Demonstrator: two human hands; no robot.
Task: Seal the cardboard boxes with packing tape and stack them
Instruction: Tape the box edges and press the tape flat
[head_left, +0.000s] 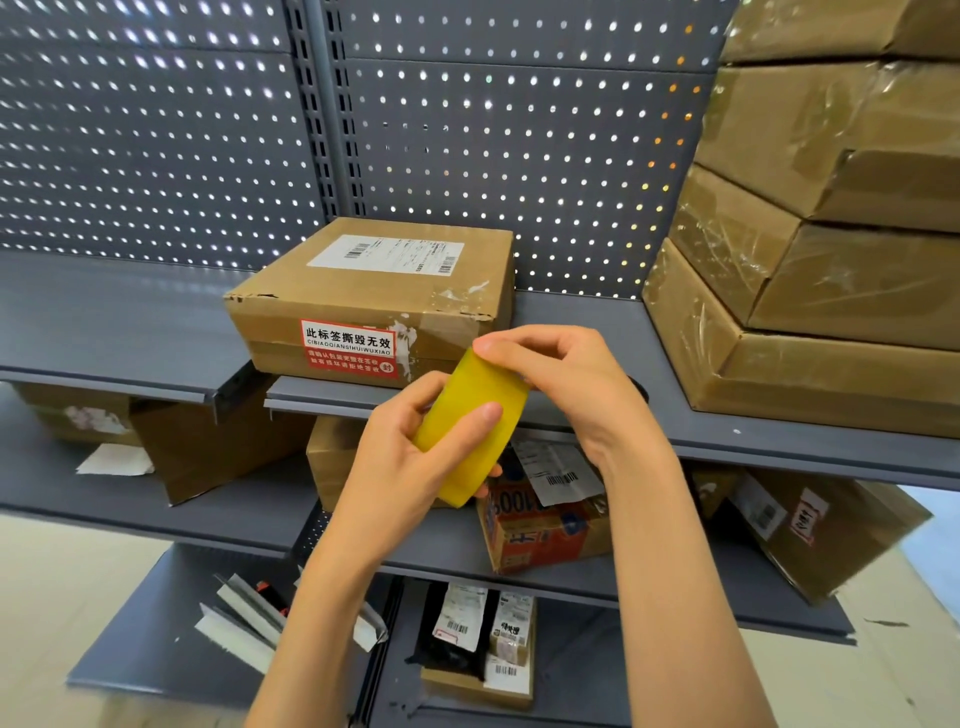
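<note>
Counted one yellow tape roll (470, 426), two hands on it, left (410, 447) and right (561, 374). One labelled box (374, 296) sat alone on the top shelf (571, 322), with four taped boxes (810, 218) stacked beside it.

stack of boxes (831, 234): cut off right | tape roll (467, 431): core hidden by hands

At frame centre, a roll of tape (470, 428) between left hand (400, 457) and right hand (561, 374). Just behind, a cardboard box (374, 296) on the upper shelf (130, 322). At upper right, a stack of boxes (831, 234) on the same shelf. Below, more boxes (545, 525) on the middle shelf (234, 519); at bottom centre, parcels (483, 644) on the lowest shelf (156, 649).
</note>
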